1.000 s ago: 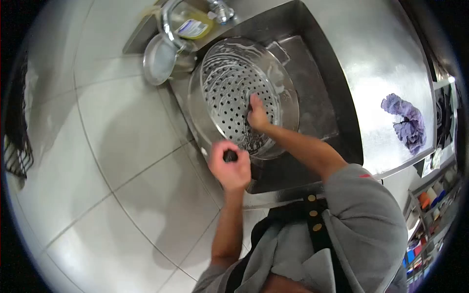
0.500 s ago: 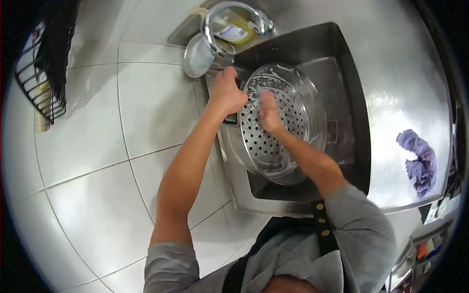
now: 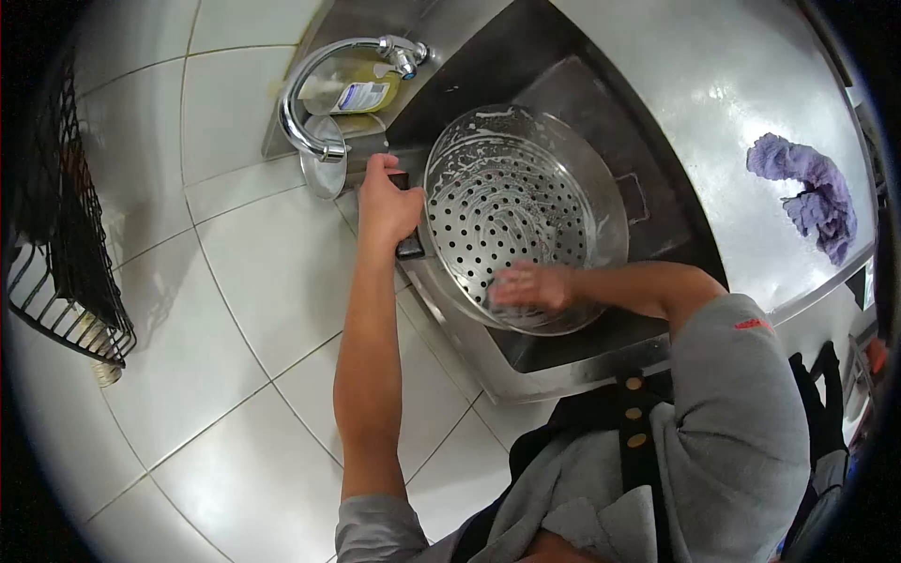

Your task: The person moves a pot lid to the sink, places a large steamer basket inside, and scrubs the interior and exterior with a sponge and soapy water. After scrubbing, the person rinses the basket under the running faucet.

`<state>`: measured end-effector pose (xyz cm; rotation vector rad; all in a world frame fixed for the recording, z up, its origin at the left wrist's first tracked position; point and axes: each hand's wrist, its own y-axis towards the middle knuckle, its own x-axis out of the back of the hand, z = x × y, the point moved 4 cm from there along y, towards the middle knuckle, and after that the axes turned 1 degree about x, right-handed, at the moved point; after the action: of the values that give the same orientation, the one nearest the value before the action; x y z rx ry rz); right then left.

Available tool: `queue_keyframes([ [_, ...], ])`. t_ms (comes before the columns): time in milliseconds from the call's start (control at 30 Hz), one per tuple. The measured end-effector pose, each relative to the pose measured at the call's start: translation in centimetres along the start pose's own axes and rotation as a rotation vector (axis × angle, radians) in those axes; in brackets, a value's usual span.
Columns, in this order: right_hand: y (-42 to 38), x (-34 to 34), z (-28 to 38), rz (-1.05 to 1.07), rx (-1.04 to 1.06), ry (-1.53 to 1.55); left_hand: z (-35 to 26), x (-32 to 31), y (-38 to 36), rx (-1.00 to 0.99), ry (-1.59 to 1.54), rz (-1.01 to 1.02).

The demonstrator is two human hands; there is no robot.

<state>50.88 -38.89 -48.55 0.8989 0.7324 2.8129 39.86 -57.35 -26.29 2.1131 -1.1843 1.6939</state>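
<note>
A round metal steamer pan (image 3: 502, 211) with a perforated bottom sits tilted in the sink, streaked with soap suds. My left hand (image 3: 388, 208) is closed round its black side handle (image 3: 411, 247). Inside the pan, my right hand (image 3: 533, 284) presses against the lower part of the perforated bottom, near the rim closest to me. Motion blurs its fingers, which look curled together; whatever lies under them is hidden.
The dark sink basin (image 3: 648, 220) surrounds the pan. A chrome faucet (image 3: 293, 98) arches at the upper left beside a bottle of yellow liquid (image 3: 368, 92) and a small dish (image 3: 324, 169). A purple cloth (image 3: 812, 192) lies on the steel counter; a black wire rack (image 3: 70, 300) hangs left.
My right hand has swept from the upper middle of the pan down towards its near side. My left hand keeps its hold on the handle. The camera view has shifted and turned.
</note>
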Motion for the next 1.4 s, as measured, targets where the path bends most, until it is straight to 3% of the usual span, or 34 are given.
queue_keyframes([
  [33,-1.0,0.9,-1.7,0.041,0.067,0.099,0.6,-0.2,0.5,-0.001,-0.013,-0.007],
  [67,1.5,2.1,-4.3,-0.131,-0.069,0.229,1.4,-0.2,1.0,-0.081,0.027,-0.046],
  [100,4.6,1.3,-3.6,-0.133,-0.073,0.238,1.8,-0.3,1.0,-0.163,0.072,-0.069],
  [167,8.8,1.4,-3.7,-0.381,-0.27,0.166,-0.1,0.2,0.1,-0.124,0.088,-0.048],
  [233,6.2,-0.4,3.0,-0.166,-0.105,0.235,0.0,0.3,-0.6,-0.079,0.117,-0.017],
  [300,-0.1,0.8,1.9,0.124,0.122,0.174,0.5,-0.1,0.0,-0.009,-0.067,0.029],
  [333,0.3,1.0,2.2,0.13,0.121,0.172,0.5,-0.2,-0.1,-0.009,-0.073,0.027],
  [500,7.0,1.9,2.3,-0.226,-0.212,0.383,0.2,0.1,0.0,-0.012,-0.046,0.008],
  [533,4.5,2.0,1.7,-0.235,-0.215,0.375,0.3,0.1,-0.1,-0.024,-0.044,0.011],
  [600,-2.8,1.5,-1.9,-0.103,-0.016,0.13,0.1,0.2,-0.4,-0.041,-0.044,0.001],
  [667,-2.0,-0.2,-12.8,-0.284,-0.955,-0.041,0.1,0.1,-0.1,-0.05,-0.061,-0.004],
  [700,0.2,-1.4,-13.2,-0.288,-0.95,-0.04,0.3,-0.1,-0.3,-0.04,-0.066,0.021],
  [767,6.2,-0.9,-13.0,-0.652,-0.741,0.124,-0.2,0.0,0.2,-0.075,-0.036,0.004],
  [833,8.0,1.3,-1.7,-0.446,-0.52,-0.01,0.8,-0.5,0.2,-0.101,-0.169,0.045],
  [967,3.4,1.8,-8.1,-0.413,-0.484,0.074,0.6,-0.5,-0.3,-0.14,-0.198,0.026],
  [1000,3.1,1.6,-10.8,-0.412,-0.779,0.242,1.0,-0.7,-0.8,-0.127,-0.205,0.023],
  [1100,2.4,-1.6,-6.4,-0.47,-0.721,-0.027,0.8,-0.6,0.2,-0.123,-0.24,0.039],
  [1167,0.6,-1.1,-0.7,-0.284,-0.214,0.063,0.5,-0.7,0.1,-0.14,-0.25,0.047],
  [1200,-0.7,-0.2,-3.5,-0.404,-0.273,0.086,0.9,-0.5,-0.6,-0.138,-0.262,0.042],
  [1267,-0.6,1.2,-13.1,-0.522,-0.94,-0.053,0.8,-0.4,-0.5,-0.168,-0.269,0.01],
  [1300,1.4,1.3,-16.7,-0.498,-1.07,0.186,0.9,-0.5,-0.6,-0.192,-0.257,0.004],
  [1367,8.6,1.9,-16.8,-0.601,-0.979,0.272,0.1,-0.2,-0.3,-0.173,-0.235,0.031],
  [1400,11.5,1.1,-12.7,-0.705,-0.779,0.122,0.2,-0.4,-0.4,-0.136,-0.223,0.066],
])
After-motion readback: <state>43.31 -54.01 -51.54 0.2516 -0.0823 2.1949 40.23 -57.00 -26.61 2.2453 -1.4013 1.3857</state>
